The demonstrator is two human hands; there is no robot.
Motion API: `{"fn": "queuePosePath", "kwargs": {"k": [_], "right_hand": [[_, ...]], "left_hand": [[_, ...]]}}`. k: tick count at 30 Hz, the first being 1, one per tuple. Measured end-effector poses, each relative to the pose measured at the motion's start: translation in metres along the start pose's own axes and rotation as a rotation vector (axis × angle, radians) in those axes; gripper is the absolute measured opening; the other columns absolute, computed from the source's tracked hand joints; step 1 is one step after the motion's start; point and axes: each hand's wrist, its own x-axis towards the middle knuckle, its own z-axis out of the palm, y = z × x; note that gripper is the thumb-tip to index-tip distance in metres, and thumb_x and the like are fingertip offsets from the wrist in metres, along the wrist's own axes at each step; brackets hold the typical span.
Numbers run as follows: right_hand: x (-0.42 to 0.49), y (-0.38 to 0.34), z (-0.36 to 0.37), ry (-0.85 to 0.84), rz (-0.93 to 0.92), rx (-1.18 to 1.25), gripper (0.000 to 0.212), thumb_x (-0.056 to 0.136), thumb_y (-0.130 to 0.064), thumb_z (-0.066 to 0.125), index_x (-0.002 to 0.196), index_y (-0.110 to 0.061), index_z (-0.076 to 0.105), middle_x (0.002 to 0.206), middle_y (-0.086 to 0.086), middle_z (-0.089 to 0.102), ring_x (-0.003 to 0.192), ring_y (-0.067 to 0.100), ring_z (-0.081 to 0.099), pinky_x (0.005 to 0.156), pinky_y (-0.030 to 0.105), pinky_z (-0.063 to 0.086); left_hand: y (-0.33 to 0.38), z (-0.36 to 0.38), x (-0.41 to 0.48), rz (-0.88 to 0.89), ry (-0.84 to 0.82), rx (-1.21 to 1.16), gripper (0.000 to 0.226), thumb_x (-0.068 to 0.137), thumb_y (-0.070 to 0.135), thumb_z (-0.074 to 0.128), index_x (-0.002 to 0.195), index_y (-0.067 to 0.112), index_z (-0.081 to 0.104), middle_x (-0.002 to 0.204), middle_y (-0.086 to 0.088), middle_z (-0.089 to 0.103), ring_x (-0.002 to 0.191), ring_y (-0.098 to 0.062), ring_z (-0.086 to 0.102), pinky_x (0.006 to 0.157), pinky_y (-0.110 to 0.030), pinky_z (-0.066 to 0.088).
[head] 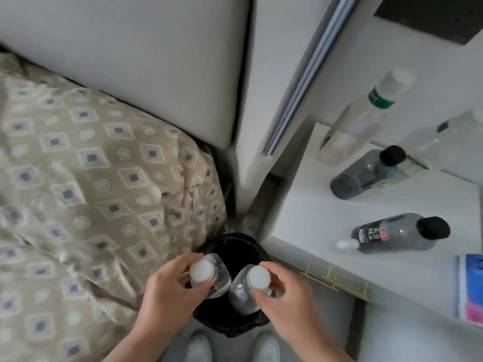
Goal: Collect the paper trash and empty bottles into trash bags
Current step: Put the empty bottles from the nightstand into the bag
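Note:
I hold two clear plastic bottles with white caps over a bin lined with a black trash bag [232,246] on the floor. My left hand [170,291] grips the left bottle [219,275] by its neck. My right hand [285,301] grips the right bottle [241,296] the same way. Both bottles hang upright with their bases inside the bag's mouth. On the white bedside table [308,205] stand two dark bottles with black caps [366,176] [394,233] and a tall clear bottle with a green band [363,118].
A bed with a beige patterned quilt [91,178] fills the left, under a grey padded headboard [130,61]. A blue and pink packet [470,291] lies at the table's right edge. Another clear bottle [449,131] leans at far right. My white shoes [198,346] flank the bin.

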Motion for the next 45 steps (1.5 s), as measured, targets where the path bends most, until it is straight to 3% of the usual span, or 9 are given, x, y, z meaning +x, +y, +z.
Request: {"fn": "queuePosePath", "kwargs": {"k": [3, 7, 13, 21, 23, 26, 33, 37, 45], "right_hand": [[0.029, 0.032, 0.027, -0.022, 0.06, 0.004, 0.046, 0.068, -0.027, 0.083, 0.111, -0.035, 0.066, 0.105, -0.015, 0.071, 0.098, -0.004, 0.064, 0.089, 0.021, 0.053], [0.067, 0.071, 0.059, -0.006, 0.072, -0.065, 0.038, 0.071, -0.029, 0.081, 0.095, -0.05, 0.06, 0.097, -0.026, 0.067, 0.097, -0.007, 0.062, 0.088, 0.02, 0.051], [0.102, 0.109, 0.097, -0.023, 0.173, -0.123, 0.029, 0.079, -0.026, 0.073, 0.088, -0.049, 0.058, 0.094, -0.022, 0.068, 0.095, 0.002, 0.063, 0.08, 0.021, 0.049], [0.144, 0.144, 0.135, -0.012, 0.249, -0.209, 0.018, 0.085, -0.02, 0.057, 0.102, -0.027, 0.059, 0.098, -0.007, 0.067, 0.099, 0.014, 0.062, 0.08, 0.021, 0.04], [0.151, 0.144, 0.138, -0.016, 0.249, -0.187, 0.024, 0.085, -0.018, 0.057, 0.108, -0.026, 0.057, 0.099, -0.006, 0.066, 0.096, 0.013, 0.061, 0.078, 0.02, 0.039], [0.162, 0.14, 0.141, 0.018, 0.228, -0.169, 0.025, 0.084, -0.016, 0.057, 0.107, -0.024, 0.056, 0.101, -0.003, 0.066, 0.1, 0.017, 0.062, 0.079, 0.022, 0.041], [0.158, 0.134, 0.146, -0.02, 0.218, -0.193, 0.048, 0.078, -0.022, 0.059, 0.125, -0.026, 0.05, 0.126, 0.001, 0.058, 0.119, 0.019, 0.055, 0.104, 0.035, 0.043], [0.143, 0.12, 0.135, -0.037, 0.178, -0.15, 0.058, 0.083, -0.024, 0.061, 0.139, -0.023, 0.044, 0.14, -0.004, 0.048, 0.129, 0.011, 0.045, 0.11, 0.022, 0.032], [0.098, 0.062, 0.082, -0.076, 0.089, 0.083, 0.03, 0.088, -0.024, 0.061, 0.116, -0.033, 0.057, 0.115, -0.019, 0.061, 0.112, -0.004, 0.055, 0.098, 0.021, 0.046]], "left_hand": [[-0.034, 0.023, 0.024, -0.025, -0.002, 0.024, 0.044, 0.064, 0.016, 0.083, 0.09, 0.045, 0.063, 0.089, 0.014, 0.071, 0.081, 0.005, 0.066, 0.069, -0.012, 0.051], [-0.077, 0.052, 0.052, -0.03, 0.003, 0.09, 0.044, 0.063, 0.02, 0.082, 0.085, 0.05, 0.059, 0.088, 0.016, 0.069, 0.084, -0.001, 0.065, 0.076, -0.025, 0.053], [-0.137, 0.099, 0.087, -0.083, -0.063, 0.145, 0.043, 0.072, 0.019, 0.077, 0.113, 0.023, 0.067, 0.11, 0.004, 0.067, 0.105, -0.013, 0.062, 0.088, -0.021, 0.046], [-0.181, 0.138, 0.12, 0.017, -0.138, 0.355, 0.011, 0.081, 0.023, 0.061, 0.091, 0.02, 0.061, 0.092, 0.005, 0.064, 0.09, -0.012, 0.06, 0.074, -0.027, 0.045], [-0.185, 0.143, 0.125, 0.029, -0.159, 0.382, 0.007, 0.081, 0.02, 0.056, 0.088, 0.019, 0.057, 0.091, 0.002, 0.064, 0.09, -0.016, 0.061, 0.074, -0.029, 0.046], [-0.181, 0.148, 0.137, 0.027, -0.159, 0.402, 0.029, 0.084, 0.016, 0.057, 0.113, 0.016, 0.06, 0.114, -0.006, 0.065, 0.11, -0.024, 0.058, 0.088, -0.03, 0.045], [-0.175, 0.145, 0.139, -0.018, -0.231, 0.531, 0.039, 0.086, 0.014, 0.052, 0.125, 0.017, 0.052, 0.129, -0.006, 0.053, 0.12, -0.025, 0.049, 0.097, -0.033, 0.042], [-0.173, 0.137, 0.128, 0.001, -0.292, 0.578, 0.041, 0.087, 0.012, 0.049, 0.128, 0.017, 0.051, 0.133, -0.005, 0.05, 0.123, -0.023, 0.047, 0.099, -0.031, 0.04], [-0.115, 0.102, 0.099, 0.098, -0.138, 0.443, 0.047, 0.09, 0.023, 0.056, 0.136, 0.016, 0.048, 0.141, 0.0, 0.048, 0.129, -0.016, 0.044, 0.106, -0.02, 0.029]]}}
